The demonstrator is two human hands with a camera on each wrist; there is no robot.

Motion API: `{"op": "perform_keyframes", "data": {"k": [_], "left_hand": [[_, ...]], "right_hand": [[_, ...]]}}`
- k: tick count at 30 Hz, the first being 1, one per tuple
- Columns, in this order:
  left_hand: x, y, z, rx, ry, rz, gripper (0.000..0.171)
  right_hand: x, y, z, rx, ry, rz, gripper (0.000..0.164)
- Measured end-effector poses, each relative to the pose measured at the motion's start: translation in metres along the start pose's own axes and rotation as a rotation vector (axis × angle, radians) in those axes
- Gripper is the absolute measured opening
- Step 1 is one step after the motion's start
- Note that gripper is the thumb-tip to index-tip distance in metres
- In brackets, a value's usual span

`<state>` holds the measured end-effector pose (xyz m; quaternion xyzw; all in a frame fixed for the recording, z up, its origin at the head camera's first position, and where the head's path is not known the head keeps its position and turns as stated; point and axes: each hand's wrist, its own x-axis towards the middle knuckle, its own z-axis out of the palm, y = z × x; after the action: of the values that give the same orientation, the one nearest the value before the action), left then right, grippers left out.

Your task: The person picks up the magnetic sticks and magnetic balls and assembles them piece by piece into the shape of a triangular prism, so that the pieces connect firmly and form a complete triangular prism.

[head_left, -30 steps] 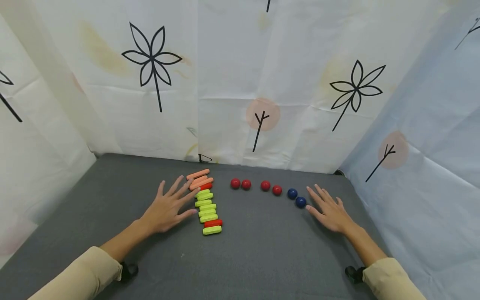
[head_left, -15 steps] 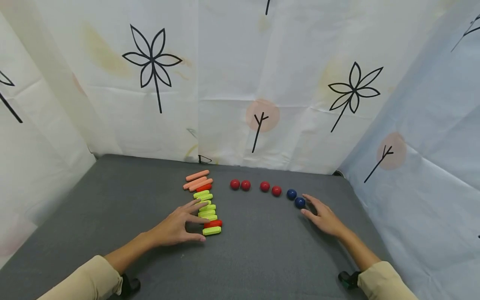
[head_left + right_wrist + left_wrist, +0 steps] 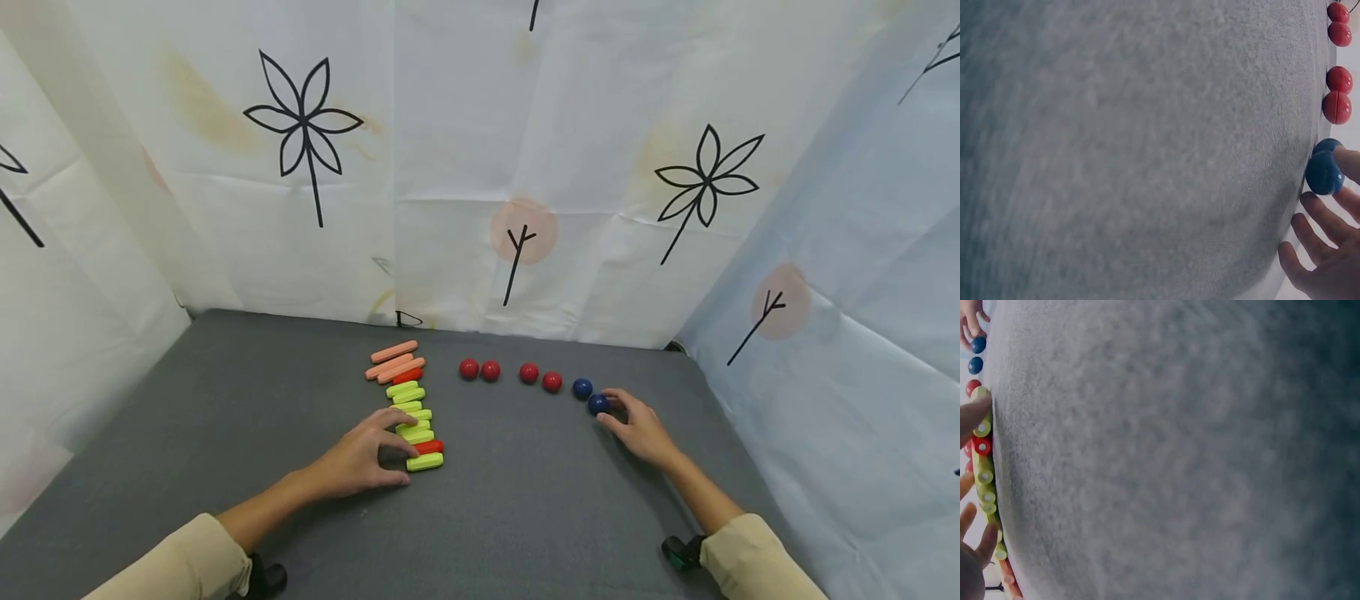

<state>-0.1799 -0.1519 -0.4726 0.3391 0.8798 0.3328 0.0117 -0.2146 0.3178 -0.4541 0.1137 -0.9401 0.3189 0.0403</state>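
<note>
In the head view, my left hand (image 3: 360, 458) hovers at the near end of a line of short yellow-green plastic tubes (image 3: 424, 462), thumb and fingers apart. A red tube (image 3: 429, 447) lies just beyond the nearest green one. The left wrist view shows the thumb (image 3: 972, 415) in front of a green tube (image 3: 982, 425); contact cannot be told. My right hand (image 3: 641, 429) has thumb and index finger at either side of the nearer blue ball (image 3: 598, 404), pinching it. The right wrist view shows the same blue ball (image 3: 1324, 174) against the thumb, other fingers spread.
Another blue ball (image 3: 582, 388) and several red balls (image 3: 528, 373) curve away leftward. Orange sticks (image 3: 393, 352) lie at the far end of the tube line. A grey tabletop (image 3: 517, 508) meets patterned white cloth (image 3: 450, 150) behind and at both sides.
My left hand has come nearer and its fingers have bent over the near end of the tubes. My right hand has moved left onto the nearer blue ball, its fingers drawing together.
</note>
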Motion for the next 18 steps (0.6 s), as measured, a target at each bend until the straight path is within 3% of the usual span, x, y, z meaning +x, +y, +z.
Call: {"op": "perform_keyframes", "data": {"k": [10, 18], "left_hand": [[0.008, 0.01, 0.01, 0.091, 0.106, 0.096, 0.017], [0.032, 0.02, 0.02, -0.03, 0.134, 0.111, 0.019]], "right_hand": [[0.003, -0.009, 0.013, -0.054, 0.061, -0.018, 0.032], [-0.003, -0.03, 0.024, -0.034, -0.03, -0.084, 0.033]]}}
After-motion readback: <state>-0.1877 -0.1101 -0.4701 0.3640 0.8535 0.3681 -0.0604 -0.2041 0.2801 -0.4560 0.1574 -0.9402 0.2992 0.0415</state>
